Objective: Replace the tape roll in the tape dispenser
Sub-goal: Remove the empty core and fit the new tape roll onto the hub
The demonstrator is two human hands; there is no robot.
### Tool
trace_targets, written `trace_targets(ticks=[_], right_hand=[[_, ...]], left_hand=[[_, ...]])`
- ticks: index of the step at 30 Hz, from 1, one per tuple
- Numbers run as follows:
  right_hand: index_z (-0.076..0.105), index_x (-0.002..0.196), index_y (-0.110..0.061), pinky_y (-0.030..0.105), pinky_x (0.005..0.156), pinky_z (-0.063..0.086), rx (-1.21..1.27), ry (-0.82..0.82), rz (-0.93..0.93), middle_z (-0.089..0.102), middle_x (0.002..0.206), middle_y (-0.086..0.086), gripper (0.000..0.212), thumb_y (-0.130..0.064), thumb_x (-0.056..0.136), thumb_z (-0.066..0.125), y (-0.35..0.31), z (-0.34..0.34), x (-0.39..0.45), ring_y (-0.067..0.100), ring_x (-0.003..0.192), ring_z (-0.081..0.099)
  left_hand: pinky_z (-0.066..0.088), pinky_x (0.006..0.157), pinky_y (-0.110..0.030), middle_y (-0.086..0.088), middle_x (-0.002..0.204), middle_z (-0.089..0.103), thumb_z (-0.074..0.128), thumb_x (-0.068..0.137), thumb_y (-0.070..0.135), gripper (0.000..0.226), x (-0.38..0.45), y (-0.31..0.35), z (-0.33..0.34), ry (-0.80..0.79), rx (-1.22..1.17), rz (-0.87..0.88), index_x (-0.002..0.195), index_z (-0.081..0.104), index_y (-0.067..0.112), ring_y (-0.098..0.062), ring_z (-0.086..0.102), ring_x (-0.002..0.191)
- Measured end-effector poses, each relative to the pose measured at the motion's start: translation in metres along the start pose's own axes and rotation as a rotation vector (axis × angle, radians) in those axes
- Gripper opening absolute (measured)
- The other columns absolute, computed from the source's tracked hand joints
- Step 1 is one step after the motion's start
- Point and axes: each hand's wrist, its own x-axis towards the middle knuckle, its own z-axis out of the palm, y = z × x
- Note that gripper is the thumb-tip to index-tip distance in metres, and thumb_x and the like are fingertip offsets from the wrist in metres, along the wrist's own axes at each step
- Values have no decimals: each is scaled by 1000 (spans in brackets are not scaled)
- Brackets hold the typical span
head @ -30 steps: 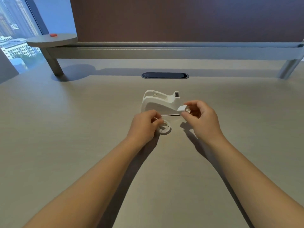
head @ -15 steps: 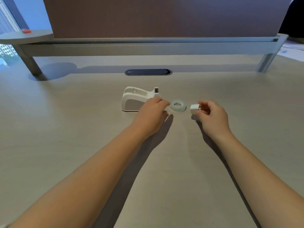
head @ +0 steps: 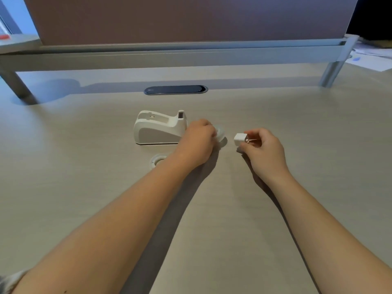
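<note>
A white tape dispenser [head: 158, 129] stands on the desk with its cradle empty. Just right of it lies a translucent tape roll [head: 221, 133], mostly covered by my left hand [head: 198, 142], whose fingers curl down onto it. A flat white ring [head: 158, 161], like a bare core, lies on the desk in front of the dispenser, beside my left forearm. My right hand [head: 263, 149] hovers to the right, pinching a small white block-shaped piece [head: 240, 139] between thumb and fingers.
The pale desk [head: 84, 187] carries a dark oval cable grommet [head: 175, 90] behind the dispenser. A grey rail and brown partition [head: 191, 54] close off the back. Papers [head: 373, 58] lie at the far right.
My left hand left the white ring in front of the dispenser and moved right onto the tape roll. My right hand drew away to the right with the white piece. The view turned right.
</note>
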Motion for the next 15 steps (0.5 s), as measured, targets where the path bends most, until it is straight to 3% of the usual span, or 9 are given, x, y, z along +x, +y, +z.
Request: trace_targets(ticks=[2,5,6,7,9,12,15], right_hand=[[51,89,-19,31,74,54,76,-25,-28,57,88,1,14,-10,80,55,-8,4,-3,4,68,54],[53,95,-19,13,53,49,187,-67,-68,53,81,-7,14,-11,83,53,-21,15,-12,10,74,53],[53,97,-20,15,51,48,230,-78,-70,52,79,-8,16,-11,83,52,-26,20,-16,11,75,53],[54,98,-22,17,51,48,272,-89,-67,51,78,-8,18,-12,84,52,-30,25,-20,12,76,53],[56,95,-25,23,56,48,321,-105,-76,54,79,-8,16,-14,83,53,-39,36,-26,14,78,55],[59,95,-21,27,74,51,278,-120,-143,60,84,-6,13,-17,82,55,-50,53,-31,14,85,59],[60,104,-14,20,77,49,157,-129,-259,60,95,-2,23,-17,82,56,-56,66,-33,8,84,56]], left_hand=[[33,81,-24,-11,107,57,48,85,12,16,-14,7,-11,53,-346,-144,86,62,3,-21,53,101],[48,56,-15,-3,70,53,46,87,10,15,-38,13,-27,31,-1010,-398,75,54,6,-3,57,57],[52,59,-14,-5,70,52,44,88,9,14,-45,11,-30,14,-1232,-461,77,52,4,-4,58,57],[55,72,-19,-8,75,54,42,89,10,15,-49,7,-33,-7,-1369,-492,80,52,2,-9,60,66],[50,89,-34,-12,89,58,40,90,13,19,-56,-5,-37,-32,-1441,-508,88,55,2,-19,60,84],[50,81,-28,-10,98,61,36,90,16,22,-62,-20,-44,-44,-1507,-483,94,56,8,-19,60,91],[53,57,-16,-8,95,62,35,91,18,26,-66,-30,-47,11,-1537,-496,104,54,6,-16,60,87]])
